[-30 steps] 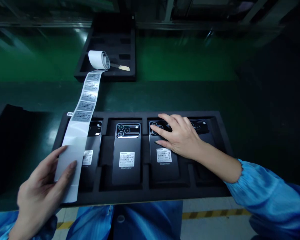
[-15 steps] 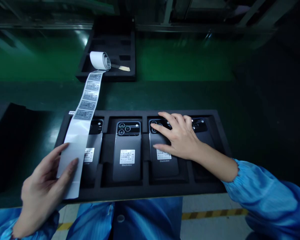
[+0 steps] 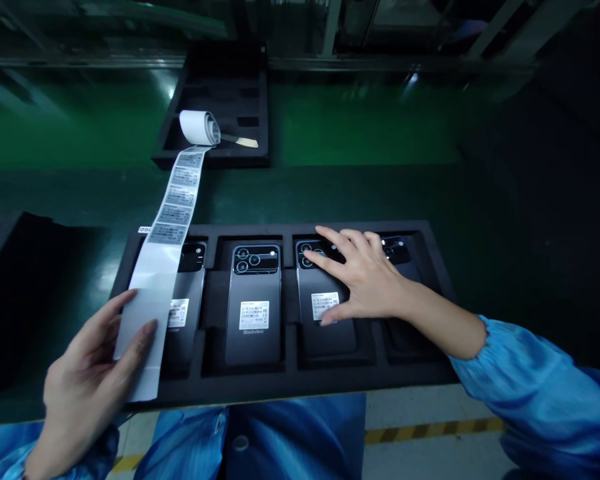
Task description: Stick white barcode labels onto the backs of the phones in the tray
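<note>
My left hand pinches the blank backing end of a label strip between thumb and fingers. The strip runs up to a partly unrolled label roll. Over the third phone from the left, my right hand spreads its fingers, the thumb at the white label on the phone's back. Another labelled phone lies to its left. A phone at far left is partly covered by the strip. At right, the phone is mostly hidden behind my hand and arm.
The phones lie in a black compartmented tray at the table's front edge. Behind it, the roll rests in a smaller black tray with a pale-tipped flat tool. A dark box stands at left on the green table.
My right thumb has slid down across the label on the third phone, uncovering most of it. The left hand still holds the strip in about the same place.
</note>
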`<action>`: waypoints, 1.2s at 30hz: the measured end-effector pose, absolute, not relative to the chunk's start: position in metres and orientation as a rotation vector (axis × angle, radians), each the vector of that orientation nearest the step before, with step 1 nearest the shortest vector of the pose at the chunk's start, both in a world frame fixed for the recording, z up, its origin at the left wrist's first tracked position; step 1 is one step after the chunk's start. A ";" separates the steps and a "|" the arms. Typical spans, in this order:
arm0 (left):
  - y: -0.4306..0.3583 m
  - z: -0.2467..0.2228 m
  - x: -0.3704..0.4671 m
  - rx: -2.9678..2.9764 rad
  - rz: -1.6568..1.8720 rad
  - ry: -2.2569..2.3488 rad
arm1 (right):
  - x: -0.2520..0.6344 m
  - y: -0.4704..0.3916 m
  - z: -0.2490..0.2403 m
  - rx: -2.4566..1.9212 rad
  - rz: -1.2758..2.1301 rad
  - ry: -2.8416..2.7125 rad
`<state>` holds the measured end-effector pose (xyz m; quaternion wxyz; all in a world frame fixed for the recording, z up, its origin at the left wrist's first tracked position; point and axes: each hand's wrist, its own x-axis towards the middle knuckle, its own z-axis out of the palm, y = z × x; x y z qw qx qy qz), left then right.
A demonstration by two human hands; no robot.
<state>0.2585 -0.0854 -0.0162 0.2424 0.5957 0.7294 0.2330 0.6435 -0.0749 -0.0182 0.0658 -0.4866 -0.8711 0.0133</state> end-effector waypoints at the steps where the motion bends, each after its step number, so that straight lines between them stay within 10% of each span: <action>1: -0.085 -0.016 0.259 1.624 0.626 2.001 | 0.645 -0.077 -0.018 -1.461 0.054 -2.648; 36: -0.038 0.006 0.303 0.770 0.544 0.713 | 0.482 0.014 0.004 -1.216 0.630 -1.933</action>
